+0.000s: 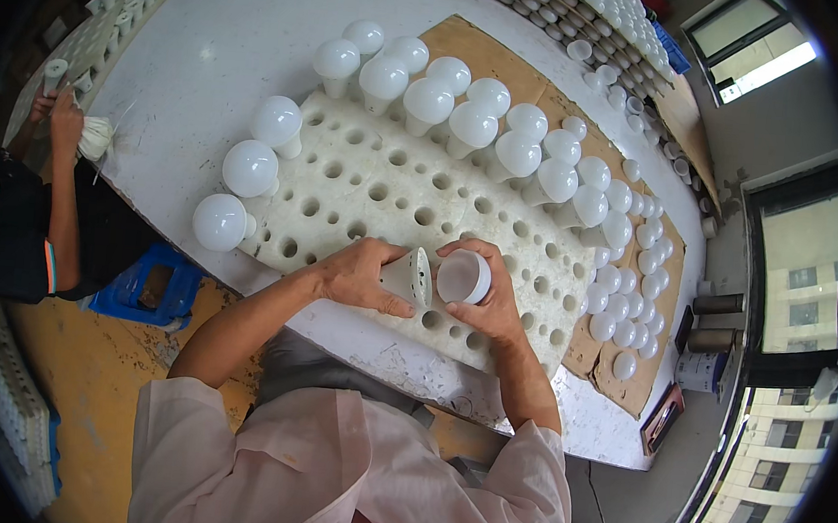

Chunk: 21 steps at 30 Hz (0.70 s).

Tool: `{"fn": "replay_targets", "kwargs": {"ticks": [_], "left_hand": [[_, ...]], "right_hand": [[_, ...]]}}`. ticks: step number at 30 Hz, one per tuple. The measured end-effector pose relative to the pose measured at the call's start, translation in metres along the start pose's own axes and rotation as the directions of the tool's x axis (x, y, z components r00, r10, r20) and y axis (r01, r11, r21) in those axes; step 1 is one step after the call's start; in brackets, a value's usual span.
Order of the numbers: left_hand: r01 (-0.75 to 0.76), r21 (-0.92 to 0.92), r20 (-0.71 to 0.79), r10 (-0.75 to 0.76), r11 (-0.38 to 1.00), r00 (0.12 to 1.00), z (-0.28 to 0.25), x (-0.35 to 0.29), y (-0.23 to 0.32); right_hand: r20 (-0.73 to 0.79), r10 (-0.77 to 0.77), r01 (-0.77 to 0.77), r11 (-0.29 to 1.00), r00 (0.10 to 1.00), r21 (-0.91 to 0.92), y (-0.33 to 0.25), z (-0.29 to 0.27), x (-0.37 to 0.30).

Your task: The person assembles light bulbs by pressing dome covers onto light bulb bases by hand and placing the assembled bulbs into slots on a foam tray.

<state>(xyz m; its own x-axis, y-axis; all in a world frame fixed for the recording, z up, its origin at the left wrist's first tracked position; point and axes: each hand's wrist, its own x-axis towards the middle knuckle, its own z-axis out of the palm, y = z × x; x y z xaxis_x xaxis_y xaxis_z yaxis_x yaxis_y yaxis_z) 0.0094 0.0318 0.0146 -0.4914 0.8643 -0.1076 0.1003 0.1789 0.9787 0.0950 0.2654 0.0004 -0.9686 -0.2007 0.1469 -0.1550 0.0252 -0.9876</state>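
Above the near side of a white foam tray (408, 178) pierced with holes, my two hands are close together. My left hand (360, 272) grips a white bulb base (398, 278), its flat round plate turned toward the right. In my right hand (501, 311) is a hollow white bulb cover (464, 276), its open mouth facing up toward me. Base and cover are apart by a small gap. Whole white light bulbs (383, 76) stand along the tray's far rows, and several more (250, 168) line its left edge, globes up.
Brown cardboard (454, 39) lies beneath and beyond the tray; rounded white covers (602, 326) crowd it at right. Racks of white parts (591, 31) stand far right. At left, a co-worker (28, 220) handles parts near another tray (115, 26), beside a blue stool (140, 291).
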Motion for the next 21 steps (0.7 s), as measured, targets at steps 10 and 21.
{"fn": "replay_targets", "kwargs": {"ticks": [10,21], "left_hand": [[0.039,0.048,0.036,-0.04,0.998,0.999,0.001,0.005,-0.005],[0.058,0.185,0.035,-0.065,0.981,0.997,0.0,0.007,-0.012]], "right_hand": [[0.058,0.018,-0.012,0.994,0.998,-0.106,-0.005,0.003,0.0],[0.125,0.048,0.038,0.796,0.991,-0.605,-0.032,0.026,0.008]]}}
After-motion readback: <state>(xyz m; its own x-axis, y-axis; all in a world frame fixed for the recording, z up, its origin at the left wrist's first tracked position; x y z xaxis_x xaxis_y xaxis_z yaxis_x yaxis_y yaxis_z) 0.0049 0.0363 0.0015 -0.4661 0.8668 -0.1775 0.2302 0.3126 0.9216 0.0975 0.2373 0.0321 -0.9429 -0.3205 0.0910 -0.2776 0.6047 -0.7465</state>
